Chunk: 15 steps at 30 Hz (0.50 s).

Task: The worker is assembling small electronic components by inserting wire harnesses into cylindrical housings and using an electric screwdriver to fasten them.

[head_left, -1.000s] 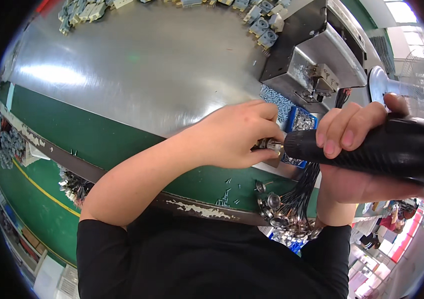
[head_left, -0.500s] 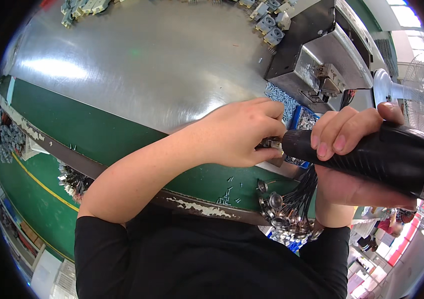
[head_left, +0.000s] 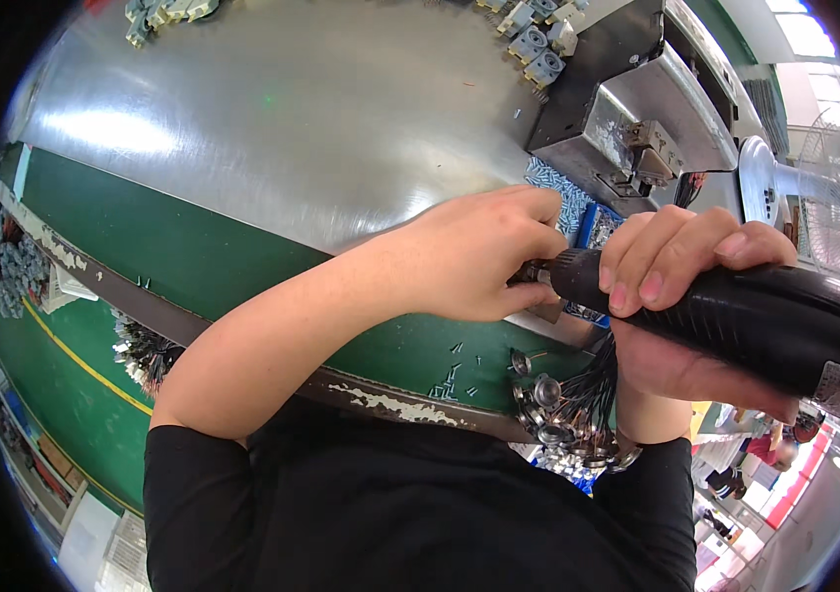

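Steel worktop (head_left: pixel 272 138), left hand (head_left: pixel 469 261) pinching small part at tip of black power screwdriver (head_left: pixel 736 331) gripped by right hand (head_left: pixel 682 296); bit slip likely, fingertips too close.

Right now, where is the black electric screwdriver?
In the head view, the black electric screwdriver is at the right, gripped by the right hand. Its tip meets the left hand above the green table edge.

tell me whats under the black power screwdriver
Under the black power screwdriver, a bundle of black wires with round metal button heads hangs at the green table edge. The right hand covers what lies behind them; the bit tip is hidden by the left hand.
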Tool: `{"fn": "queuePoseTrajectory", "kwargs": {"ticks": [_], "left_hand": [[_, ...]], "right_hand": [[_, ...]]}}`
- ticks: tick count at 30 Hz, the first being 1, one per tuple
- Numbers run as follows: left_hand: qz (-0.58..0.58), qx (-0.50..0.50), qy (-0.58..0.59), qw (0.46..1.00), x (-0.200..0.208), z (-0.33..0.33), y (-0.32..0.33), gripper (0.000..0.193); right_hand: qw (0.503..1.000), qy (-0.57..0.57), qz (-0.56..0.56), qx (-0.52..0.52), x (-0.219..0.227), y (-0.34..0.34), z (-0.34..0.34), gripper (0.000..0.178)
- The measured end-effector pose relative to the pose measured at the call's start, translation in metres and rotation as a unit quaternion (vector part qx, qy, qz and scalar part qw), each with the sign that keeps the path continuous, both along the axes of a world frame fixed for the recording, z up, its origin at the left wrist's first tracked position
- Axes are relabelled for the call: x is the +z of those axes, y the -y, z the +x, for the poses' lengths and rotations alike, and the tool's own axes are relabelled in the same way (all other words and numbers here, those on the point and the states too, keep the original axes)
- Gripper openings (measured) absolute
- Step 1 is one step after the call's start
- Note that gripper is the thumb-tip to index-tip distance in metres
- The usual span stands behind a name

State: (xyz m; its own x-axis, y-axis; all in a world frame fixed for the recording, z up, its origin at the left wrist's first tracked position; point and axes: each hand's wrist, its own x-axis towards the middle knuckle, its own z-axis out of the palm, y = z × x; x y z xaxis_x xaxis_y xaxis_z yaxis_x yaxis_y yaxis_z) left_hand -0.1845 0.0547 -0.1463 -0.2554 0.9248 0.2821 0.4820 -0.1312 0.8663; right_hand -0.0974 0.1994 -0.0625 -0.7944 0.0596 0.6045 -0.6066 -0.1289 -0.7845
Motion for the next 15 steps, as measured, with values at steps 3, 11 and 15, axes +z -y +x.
{"fn": "queuePoseTrajectory", "kwargs": {"ticks": [3,11,15], "left_hand": [[-0.007,-0.001,0.003,1.0,0.001,0.001,0.001,0.025],[-0.001,-0.004,-0.003,1.0,-0.004,-0.001,0.002,0.024],[-0.004,-0.016,0.018,1.0,0.003,-0.006,0.0,0.026]], "right_hand": [[1.0,-0.007,-0.001,-0.001,-0.001,0.0,0.0,0.097],[0.999,0.001,0.033,0.013,-0.002,-0.01,-0.001,0.106],[1.0,-0.002,0.008,0.022,0.039,-0.017,-0.002,0.118]]}}
